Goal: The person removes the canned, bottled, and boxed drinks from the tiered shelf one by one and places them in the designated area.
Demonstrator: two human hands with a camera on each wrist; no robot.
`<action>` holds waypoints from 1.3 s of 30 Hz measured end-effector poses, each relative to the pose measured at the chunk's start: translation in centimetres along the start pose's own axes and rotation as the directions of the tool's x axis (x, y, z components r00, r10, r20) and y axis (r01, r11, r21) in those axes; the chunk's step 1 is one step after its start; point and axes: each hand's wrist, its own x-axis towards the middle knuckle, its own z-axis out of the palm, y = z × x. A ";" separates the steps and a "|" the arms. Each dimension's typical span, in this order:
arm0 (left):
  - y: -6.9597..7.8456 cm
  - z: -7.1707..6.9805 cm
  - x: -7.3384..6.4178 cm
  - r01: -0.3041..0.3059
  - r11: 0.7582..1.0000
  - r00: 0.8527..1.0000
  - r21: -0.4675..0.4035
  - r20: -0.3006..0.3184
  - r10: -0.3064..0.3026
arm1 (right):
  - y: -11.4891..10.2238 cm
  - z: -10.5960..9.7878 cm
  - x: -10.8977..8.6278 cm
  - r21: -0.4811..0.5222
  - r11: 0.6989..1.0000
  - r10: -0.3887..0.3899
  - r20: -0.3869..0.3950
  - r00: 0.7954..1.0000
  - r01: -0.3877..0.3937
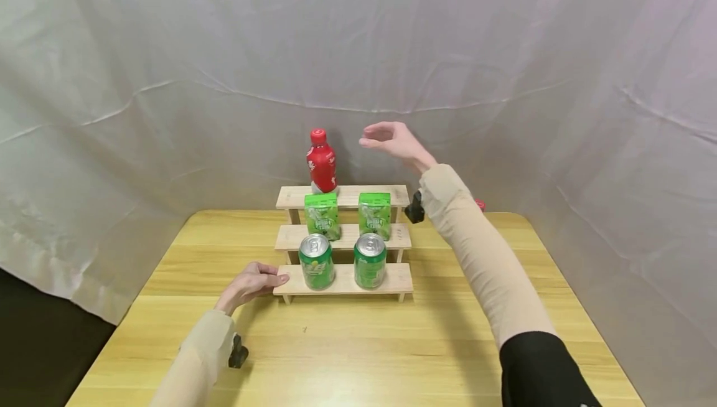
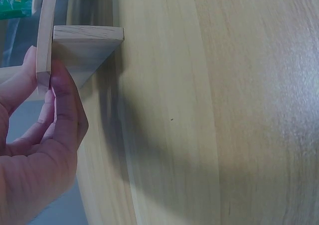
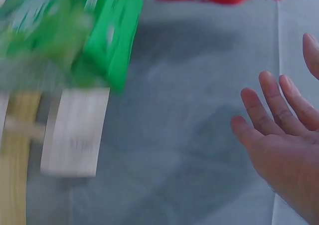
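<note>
A three-step wooden rack point(image 1: 343, 290) stands on the table. My left hand point(image 1: 253, 284) pinches the left end of its lowest step between thumb and fingers; the left wrist view shows that wooden edge point(image 2: 44, 45) in the grip. My right hand point(image 1: 394, 139) is in the air above the top step's right side, fingers apart and holding nothing. Left of it, a red bottle point(image 1: 322, 167) stands upright on the top step. Two green drink cartons point(image 1: 322, 217) point(image 1: 374, 215) are on the middle step. Two green soda cans point(image 1: 317, 264) point(image 1: 370, 264) stand on the lowest.
Behind my right forearm, a small red thing point(image 1: 480, 205) shows at the table's back edge, mostly hidden. Grey-white curtain cloth point(image 1: 358, 40) hangs behind and on both sides of the wood-grain table point(image 1: 358, 351). The rack stands near the table's back edge.
</note>
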 end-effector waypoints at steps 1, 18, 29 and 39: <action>0.0 0.0 0.0 -0.002 1.000 1.000 0.001 0.002 0.002 | -0.1 0.6 0.2 0.009 1.000 -0.003 0.009 1.000 0.003; 0.0 0.3 -0.1 0.019 1.000 1.000 -0.018 -0.024 -0.019 | -1.3 7.2 2.6 0.092 0.996 -0.006 0.078 0.997 -0.001; 0.1 0.0 -0.3 0.019 1.000 0.999 -0.013 -0.028 -0.020 | -1.4 8.7 2.9 0.073 0.997 0.016 0.104 0.994 -0.023; 0.1 0.1 -0.3 0.030 0.999 0.998 -0.011 -0.048 -0.030 | -1.4 9.3 3.4 0.063 0.998 0.020 0.033 0.999 -0.022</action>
